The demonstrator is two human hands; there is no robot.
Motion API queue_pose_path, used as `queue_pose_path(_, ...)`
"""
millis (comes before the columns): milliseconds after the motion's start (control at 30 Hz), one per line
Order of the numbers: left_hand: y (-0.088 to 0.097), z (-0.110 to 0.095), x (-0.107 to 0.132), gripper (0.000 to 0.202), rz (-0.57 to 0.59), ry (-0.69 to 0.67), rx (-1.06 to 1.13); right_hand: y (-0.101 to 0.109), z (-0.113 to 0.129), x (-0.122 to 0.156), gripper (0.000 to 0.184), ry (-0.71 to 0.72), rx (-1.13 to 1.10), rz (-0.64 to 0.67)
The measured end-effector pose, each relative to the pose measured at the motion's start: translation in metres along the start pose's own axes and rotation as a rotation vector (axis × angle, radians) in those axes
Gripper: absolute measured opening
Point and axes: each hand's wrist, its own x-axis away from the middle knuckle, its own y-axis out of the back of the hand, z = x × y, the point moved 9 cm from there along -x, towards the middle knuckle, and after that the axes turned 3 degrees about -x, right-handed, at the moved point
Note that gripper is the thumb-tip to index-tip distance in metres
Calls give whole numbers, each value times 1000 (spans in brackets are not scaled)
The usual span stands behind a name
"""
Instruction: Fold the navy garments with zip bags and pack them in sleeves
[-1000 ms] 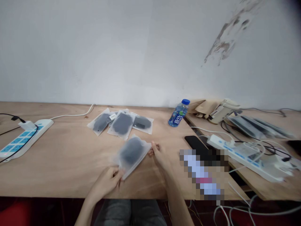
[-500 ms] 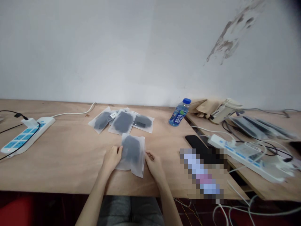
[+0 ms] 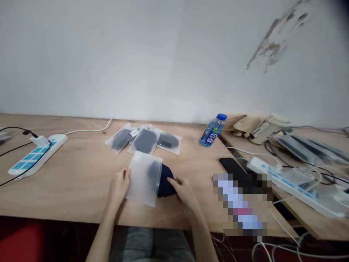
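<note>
Near the middle of the plywood table [image 3: 68, 196], a frosted plastic bag [image 3: 140, 178] lies with a navy cloth item [image 3: 165, 181] bulging from its right end. The left hand [image 3: 118, 185] pinches the bag's edge; the right hand [image 3: 183, 191] touches the cloth, its grip unclear. Three bagged items [image 3: 144, 142] lie just beyond.

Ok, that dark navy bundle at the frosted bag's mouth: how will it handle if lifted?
The dark navy bundle looks like soft folded fabric, so probably floppy and light. It seems to give under the right hand. It would likely slip easily against the frosted bag, whose film looks smooth.
</note>
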Motion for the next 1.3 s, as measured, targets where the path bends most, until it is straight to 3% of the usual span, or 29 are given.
queue_pose_path(167,60,72,-7,34,-107,146,-100,14,-3,5,37,8,32,-70)
queue_pose_path(300,107,126,-10,31,-178,237,-182,18,10,9,36,101,123,-144)
queue_pose_path(400,134,144,-9,32,-272,229,-290,20,15,10,32,161,232,-197)
queue_pose_path(467,141,135,-6,37,-338,193,-341,21,13,9,29,156,279,-216)
queue_pose_path(533,131,108,2,38,-337,132,-301,21,15,13,30,184,320,-251)
queue_pose_path(667,71,19,28,36,-104,-53,82,5,49,36,33,336,440,-341)
queue_pose_path(733,38,-21,44,39,46,-92,217,-26,72,50,30,458,425,-173)
queue_pose_path(800,21,-44,55,41,58,-83,355,-67,89,66,29,565,349,156)
queue_pose_path(867,15,-53,59,42,24,-66,444,-88,94,79,31,591,275,353)
queue_pose_path(900,13,-55,59,43,13,-61,464,-87,93,79,31,582,256,347)
queue_pose_path(1067,3,-60,58,50,117,-138,421,-34,72,61,28,570,395,-79)
queue_pose_path(1200,-10,-71,64,64,206,-266,343,-25,48,55,53,594,490,-16)
queue_pose_path(1300,-15,-77,61,48,173,-329,334,-25,35,52,63,571,521,1)
